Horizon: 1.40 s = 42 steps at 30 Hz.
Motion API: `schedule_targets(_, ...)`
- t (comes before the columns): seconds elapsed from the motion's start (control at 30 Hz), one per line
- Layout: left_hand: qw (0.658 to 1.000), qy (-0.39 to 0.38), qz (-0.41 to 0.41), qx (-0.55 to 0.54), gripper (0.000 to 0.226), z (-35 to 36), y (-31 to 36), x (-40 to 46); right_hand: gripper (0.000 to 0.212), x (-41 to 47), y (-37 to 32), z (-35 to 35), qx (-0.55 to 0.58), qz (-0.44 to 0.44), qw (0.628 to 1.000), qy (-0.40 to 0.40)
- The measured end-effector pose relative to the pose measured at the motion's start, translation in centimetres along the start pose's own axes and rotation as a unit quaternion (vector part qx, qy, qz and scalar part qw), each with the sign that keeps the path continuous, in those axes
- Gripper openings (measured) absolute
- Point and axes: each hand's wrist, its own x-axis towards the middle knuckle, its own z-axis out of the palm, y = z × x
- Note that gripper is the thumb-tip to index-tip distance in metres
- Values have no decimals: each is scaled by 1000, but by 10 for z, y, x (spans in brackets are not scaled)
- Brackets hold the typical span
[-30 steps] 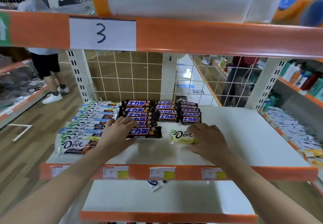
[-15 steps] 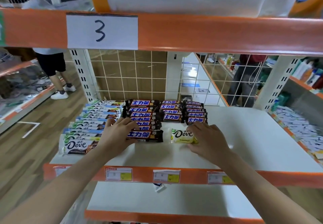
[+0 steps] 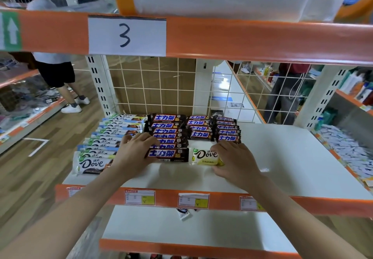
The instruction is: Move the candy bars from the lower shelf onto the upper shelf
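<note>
Shelving fills the view: the upper shelf (image 3: 292,157), a white board with an orange front lip, carries rows of candy bars at its back left, and the lower shelf (image 3: 181,228) beneath it shows only one small wrapper (image 3: 184,214) peeking out under that lip. By my reading the move is nearly done, and the step in hand is squaring the latest bars into the rows.

The right half of the upper shelf is bare white board, so there is ample room to start a new column. Behind the rows a wire grid (image 3: 161,85) stops anything pushed back too far. Overhead, the orange beam marked 3 (image 3: 242,38) hangs low, so hands should travel flat and under it.

The left hand (image 3: 133,153) rests on the left end of the front dark bar (image 3: 167,154), fingers curled over its end and onto the bars behind. The right hand (image 3: 234,160) holds the yellow Dove bar (image 3: 204,156) at its right end, thumb at the near edge and fingers over the far edge; how firmly it pinches is hard to judge, since the hand covers that end.

To do this well, slide both bars back together until each touches the row behind, keeping the long edges parallel to the lip and the labels facing up. The Dove bar sits just beside the dark bar, so nudging it should not skew its neighbour.
</note>
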Motion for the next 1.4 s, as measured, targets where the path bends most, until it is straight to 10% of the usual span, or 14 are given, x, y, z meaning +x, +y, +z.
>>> schedule_targets(0.5,992,113,5,52,24,-35,-64,-46,46,49,-102,6,74,-55,993,-73)
schedule_targets(1.4,987,85,-128,56,18,-46,-159,-123,40,118,-243,43,127,-129,983,32)
